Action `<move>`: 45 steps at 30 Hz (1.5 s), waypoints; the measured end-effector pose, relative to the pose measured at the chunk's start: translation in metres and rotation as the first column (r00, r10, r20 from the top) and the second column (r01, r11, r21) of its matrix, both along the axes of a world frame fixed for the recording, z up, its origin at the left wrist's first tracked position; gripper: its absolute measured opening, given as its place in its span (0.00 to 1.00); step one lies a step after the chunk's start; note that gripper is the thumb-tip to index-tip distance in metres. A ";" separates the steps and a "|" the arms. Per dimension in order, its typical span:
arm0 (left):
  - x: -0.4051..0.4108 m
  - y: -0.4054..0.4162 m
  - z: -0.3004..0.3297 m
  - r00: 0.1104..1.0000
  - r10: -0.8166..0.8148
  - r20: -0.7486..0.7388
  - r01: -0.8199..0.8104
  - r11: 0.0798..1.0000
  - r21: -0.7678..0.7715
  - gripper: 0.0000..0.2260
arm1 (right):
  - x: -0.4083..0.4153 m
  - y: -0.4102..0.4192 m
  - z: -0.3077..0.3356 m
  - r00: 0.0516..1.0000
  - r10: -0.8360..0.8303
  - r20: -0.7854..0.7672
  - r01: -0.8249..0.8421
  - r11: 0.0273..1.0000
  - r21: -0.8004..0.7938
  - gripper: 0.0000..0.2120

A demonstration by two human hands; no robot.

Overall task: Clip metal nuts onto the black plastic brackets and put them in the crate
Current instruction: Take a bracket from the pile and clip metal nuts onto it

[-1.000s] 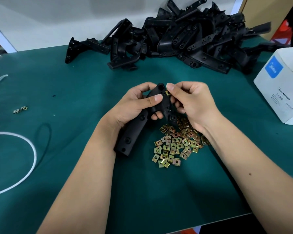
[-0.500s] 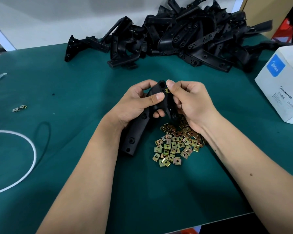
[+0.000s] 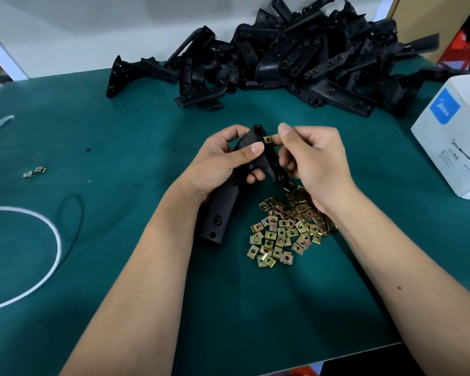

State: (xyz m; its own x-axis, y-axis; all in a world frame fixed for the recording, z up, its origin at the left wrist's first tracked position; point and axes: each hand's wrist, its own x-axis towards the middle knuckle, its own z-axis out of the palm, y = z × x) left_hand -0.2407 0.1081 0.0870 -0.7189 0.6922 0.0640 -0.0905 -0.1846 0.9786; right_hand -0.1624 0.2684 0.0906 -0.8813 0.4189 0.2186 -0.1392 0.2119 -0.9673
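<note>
Both hands work together: my left hand (image 3: 223, 161) grips the bracket (image 3: 229, 196) steady so my right hand (image 3: 314, 161) can pinch the nut (image 3: 267, 139) onto its edge.

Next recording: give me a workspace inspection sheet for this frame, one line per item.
Surface: dark green mat-covered table.
Job's things: black plastic bracket held over the table; brass-coloured metal nut sits on its upper edge; loose nut pile; heap of black brackets at the back; no crate seen.
Clutter: white cardboard box at right; two stray nuts at left.
Grippers: left hand grips bracket; right hand beside the nut.
Cables: white cord loop, thin black loop.
Surroundings: pale wall behind.
</note>
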 end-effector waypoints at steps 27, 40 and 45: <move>-0.007 -0.004 -0.002 0.985 -0.170 -0.012 0.170 0.984 -0.046 0.08 | 0.004 0.005 0.006 0.909 0.408 0.085 -0.368 0.881 -0.298 0.11; -0.010 -0.018 -0.005 0.994 -0.107 0.036 0.107 0.994 -0.007 0.06 | 0.003 0.003 0.012 0.958 0.268 0.105 -0.232 0.935 -0.269 0.15; -0.006 -0.016 -0.002 0.993 -0.104 0.048 0.105 0.994 -0.017 0.11 | 0.001 -0.005 0.010 0.960 0.264 0.089 -0.237 0.942 -0.237 0.20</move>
State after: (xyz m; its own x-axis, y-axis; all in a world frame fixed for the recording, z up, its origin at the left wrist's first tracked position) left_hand -0.2471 0.0919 0.0853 -0.6444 0.7645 0.0183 -0.1539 -0.1531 0.9761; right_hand -0.1615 0.2635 0.1008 -0.9778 0.2069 0.0339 -0.0425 -0.0373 -0.9984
